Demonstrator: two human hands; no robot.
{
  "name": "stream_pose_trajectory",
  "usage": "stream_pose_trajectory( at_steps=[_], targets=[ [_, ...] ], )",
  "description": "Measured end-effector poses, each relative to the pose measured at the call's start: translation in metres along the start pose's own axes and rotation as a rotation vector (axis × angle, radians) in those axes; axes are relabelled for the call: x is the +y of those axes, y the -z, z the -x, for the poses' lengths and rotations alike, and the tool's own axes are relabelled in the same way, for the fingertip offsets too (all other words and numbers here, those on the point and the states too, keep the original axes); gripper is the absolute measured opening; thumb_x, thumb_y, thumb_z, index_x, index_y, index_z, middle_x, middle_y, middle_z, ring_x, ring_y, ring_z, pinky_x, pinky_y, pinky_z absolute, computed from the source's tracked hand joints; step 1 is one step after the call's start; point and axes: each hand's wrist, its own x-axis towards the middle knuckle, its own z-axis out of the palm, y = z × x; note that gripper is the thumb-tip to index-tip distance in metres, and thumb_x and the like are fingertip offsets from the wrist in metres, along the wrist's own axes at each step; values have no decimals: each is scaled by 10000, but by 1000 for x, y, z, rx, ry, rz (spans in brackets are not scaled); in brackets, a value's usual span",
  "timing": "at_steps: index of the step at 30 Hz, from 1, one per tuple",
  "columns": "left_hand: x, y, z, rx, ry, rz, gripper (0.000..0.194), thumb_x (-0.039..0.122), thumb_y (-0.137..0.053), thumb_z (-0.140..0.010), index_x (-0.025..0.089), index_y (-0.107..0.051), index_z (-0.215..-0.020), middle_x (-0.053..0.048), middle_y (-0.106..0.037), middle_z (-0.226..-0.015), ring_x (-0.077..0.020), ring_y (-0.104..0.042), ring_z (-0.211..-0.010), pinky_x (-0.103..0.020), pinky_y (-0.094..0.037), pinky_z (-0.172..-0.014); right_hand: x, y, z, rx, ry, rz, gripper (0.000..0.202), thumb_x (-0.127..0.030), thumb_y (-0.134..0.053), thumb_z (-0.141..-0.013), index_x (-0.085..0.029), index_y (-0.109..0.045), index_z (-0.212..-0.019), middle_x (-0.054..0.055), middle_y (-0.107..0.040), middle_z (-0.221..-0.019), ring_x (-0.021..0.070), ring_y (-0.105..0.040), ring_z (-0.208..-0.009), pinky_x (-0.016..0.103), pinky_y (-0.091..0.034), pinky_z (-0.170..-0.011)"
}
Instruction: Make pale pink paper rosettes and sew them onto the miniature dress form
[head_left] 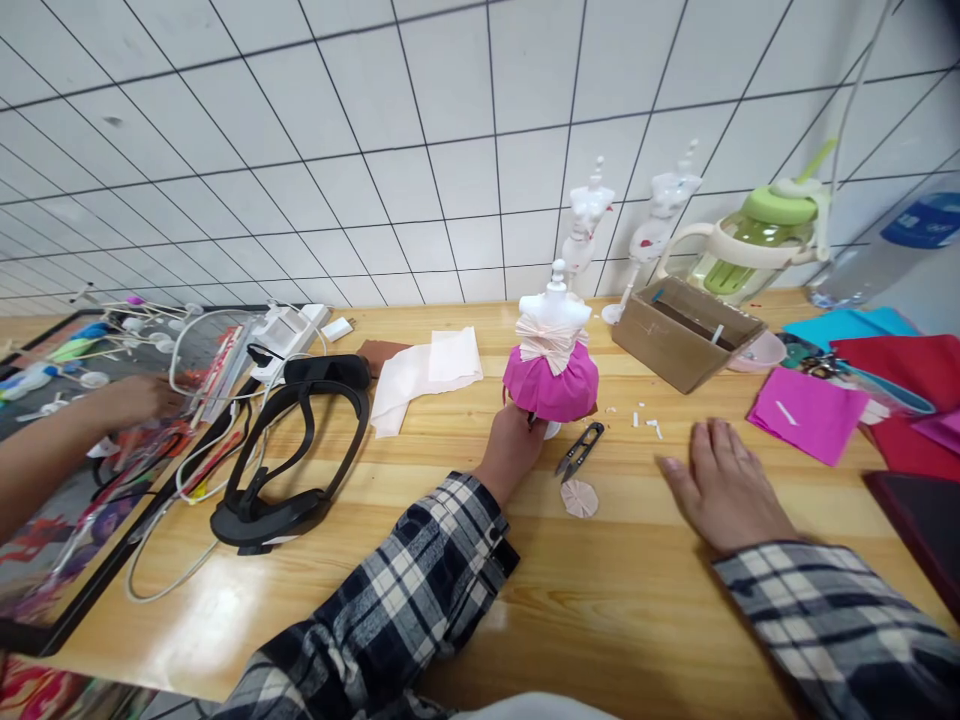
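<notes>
A small white dress form (555,308) stands upright, dressed in a pleated pale pink top (550,345) and a puffy magenta skirt (553,388). My left hand (516,448) is closed just under the skirt, around the lower part of the form; what its fingers grip is mostly hidden. Palm down on the table, my right hand (731,485) lies with its fingers spread and holds nothing. Between my hands are black thread snips (580,452) and a round pleated pale piece (579,498). White scraps (646,424) lie near the right hand.
Pale paper (427,375), a black headset (292,450) and cables lie left. Another person's hand (142,400) is over a cluttered tray. Behind stand two bare forms (589,225), a cardboard box (675,340) and a green-lidded bottle (765,240). Magenta sheets (806,412) lie right.
</notes>
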Motion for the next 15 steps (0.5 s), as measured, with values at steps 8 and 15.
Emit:
stream_pose_trajectory(
  at_steps=[8, 15],
  targets=[
    [0, 4, 0, 78, 68, -7, 186, 231, -529, -878, 142, -692, -868, -114, -738, -865, -211, -669, -775, -268, -422, -638, -86, 5, -33, 13, 117, -74, 620, -393, -235, -964, 2, -347, -1429, 211, -303, -1512, 308, -264, -1407, 481, -252, -1134],
    [0, 2, 1, 102, 81, -12, 240, 315, -528, -894, 145, -697, -879, -106, -738, -834, -200, -668, -750, -262, -418, -635, -96, 29, -30, -13, 818, -107, 345, -180, -442, -892, -302, -663, -1127, -10, -685, -1161, 231, -543, -1147, 533, -138, -1158]
  ],
)
